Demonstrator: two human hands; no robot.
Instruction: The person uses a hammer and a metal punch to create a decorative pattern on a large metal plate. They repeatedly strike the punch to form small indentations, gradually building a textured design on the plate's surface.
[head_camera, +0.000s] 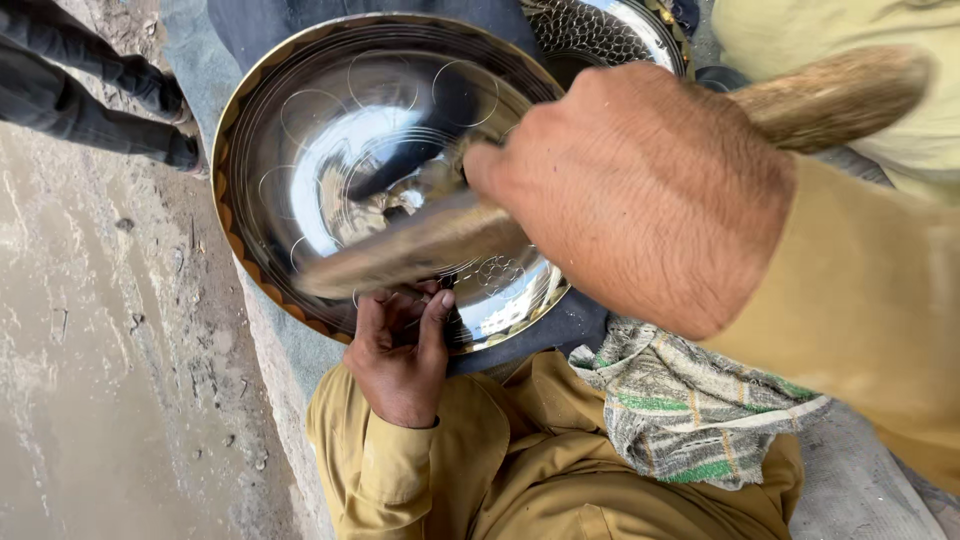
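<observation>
A large round shiny metal tray (300, 130) with engraved circles and a brass-coloured rim lies on a dark pad over my lap. My right hand (640, 190) is close to the camera, shut on a hammer's wooden handle (840, 95). The blurred hammer head (410, 245) hangs over the tray's near part. My left hand (400, 350) rests on the tray's near rim. Its fingertips are pinched together around something small, mostly hidden under the hammer's blur.
A second patterned metal tray (600, 30) lies behind the first. A green-striped checked cloth (690, 410) drapes over my mustard-yellow clothing (520, 470). Another person's dark-clothed legs (90, 90) stand at top left on wet dirt ground (100, 350).
</observation>
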